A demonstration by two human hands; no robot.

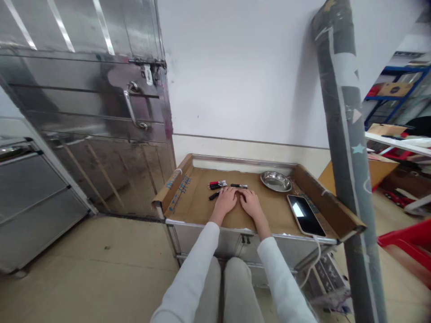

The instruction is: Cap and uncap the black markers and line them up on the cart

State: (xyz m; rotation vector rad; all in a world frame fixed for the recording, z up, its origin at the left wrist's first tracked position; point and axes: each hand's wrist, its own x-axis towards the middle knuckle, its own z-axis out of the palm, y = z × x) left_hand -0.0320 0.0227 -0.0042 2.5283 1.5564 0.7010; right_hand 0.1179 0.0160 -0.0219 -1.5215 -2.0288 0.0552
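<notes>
Both hands rest on the cardboard-lined top (188, 211) of a metal cart, fingers stretched forward and tips close together. My left hand (226, 199) lies flat and open; a black pen-like object (213, 196) sticks out at its left side, partly hidden by it. Just beyond that hand is a small group of red and black pens or markers (217, 184) with silvery ends. My right hand (249, 201) is also open and flat. A single black pen-like item (238, 185) with a silvery end lies just past its fingertips.
A shallow round metal dish (276, 181) sits at the back right of the cart. Nearer is a phone (306, 215) with a white cable (316, 255). Cardboard-wrapped rails edge both sides. A tall wrapped grey pole (350, 134) leans on the right; a metal door (101, 98) stands left.
</notes>
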